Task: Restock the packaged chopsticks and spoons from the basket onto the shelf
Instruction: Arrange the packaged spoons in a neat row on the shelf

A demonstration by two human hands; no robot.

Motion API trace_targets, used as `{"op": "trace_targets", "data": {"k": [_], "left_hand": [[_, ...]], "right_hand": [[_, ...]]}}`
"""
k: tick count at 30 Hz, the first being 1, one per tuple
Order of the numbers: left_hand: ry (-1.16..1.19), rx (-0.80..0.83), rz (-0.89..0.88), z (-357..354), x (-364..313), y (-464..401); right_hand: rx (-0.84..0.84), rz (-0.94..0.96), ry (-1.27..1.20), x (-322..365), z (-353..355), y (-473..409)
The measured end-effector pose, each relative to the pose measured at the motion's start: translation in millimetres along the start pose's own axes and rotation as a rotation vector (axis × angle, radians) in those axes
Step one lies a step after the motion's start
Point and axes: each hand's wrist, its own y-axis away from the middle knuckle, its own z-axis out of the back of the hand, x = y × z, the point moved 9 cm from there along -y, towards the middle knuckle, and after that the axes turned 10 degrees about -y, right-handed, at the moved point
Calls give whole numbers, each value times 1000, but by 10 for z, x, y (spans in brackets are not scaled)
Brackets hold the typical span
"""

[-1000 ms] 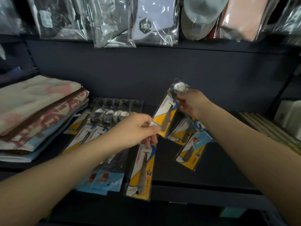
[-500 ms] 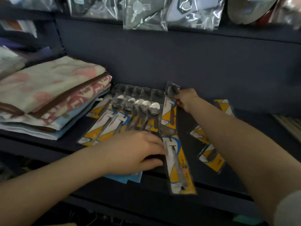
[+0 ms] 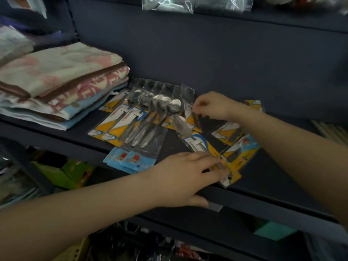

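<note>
Several packaged spoons (image 3: 145, 117) on yellow-and-white cards lie fanned out on the dark shelf (image 3: 263, 178). My left hand (image 3: 184, 178) pinches the lower end of one spoon packet (image 3: 199, 146) lying near the shelf's front edge. My right hand (image 3: 212, 105) holds the top of another packet (image 3: 188, 102) at the right end of the row. Two more packets (image 3: 235, 144) rest to the right, under my right forearm. No chopsticks or basket can be clearly made out.
Folded towels (image 3: 62, 85) are stacked on the shelf's left. Bagged goods (image 3: 169, 3) hang above. A lower shelf holds green boxes (image 3: 62, 172); a yellow crate corner (image 3: 75, 251) shows at the bottom.
My left hand moved right and took hold of the lower end of the front packet. My right hand lowered its packet against the row. The camera tilted further down.
</note>
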Motion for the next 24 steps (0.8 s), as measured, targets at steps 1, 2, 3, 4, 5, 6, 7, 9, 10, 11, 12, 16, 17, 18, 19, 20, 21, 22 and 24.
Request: {"op": "trace_targets", "data": {"k": [1,2,3,4,5,6,7,9,10,11,12,16,17,18,19,20,21,22,24], "left_hand": [[-52,-25,8,20,-23,-7],[-95,-39,27,38,-29,0],[-122,-53,47,55,-22,18],[-141,-63,53,62,-25,50],[-150,-77,53,94,-31,86],[-145,-74,57,100,-25,137],[-140,-81,60,113,-11,191],[-159,-122,87,195,62,302],[-167,-144,121,269,115,352],[-178,-179,160,369,169,390],[-197,-222,193,490,210,420],[-315,-395,202,912,142,381],[-329,-416,193,954,111,339],[-338,-434,191,963,104,295],[-336,-452,201,953,128,248],[-307,-458,232,942,186,189],[-240,-428,295,900,292,116],[-151,-350,379,818,426,40],[-4,-120,526,535,678,-81]], "right_hand": [[4,78,102,97,-33,62],[-14,149,175,158,-54,95],[-23,205,219,197,-87,116],[0,251,253,202,-162,118],[45,266,281,172,-246,108],[89,245,304,107,-316,89],[120,208,315,31,-359,72],[144,150,240,-85,-368,52],[136,138,177,-109,-353,48],[116,140,92,-104,-328,60],[79,138,-18,-82,-278,72],[-4,91,-710,65,-38,188],[20,68,-866,91,-1,215],[44,46,-998,101,38,230],[61,29,-1090,103,98,252],[59,17,-1157,99,172,258],[14,1,-1210,61,287,258],[-65,-12,-1251,-9,434,249],[-280,-38,-1341,-243,738,219]]}}
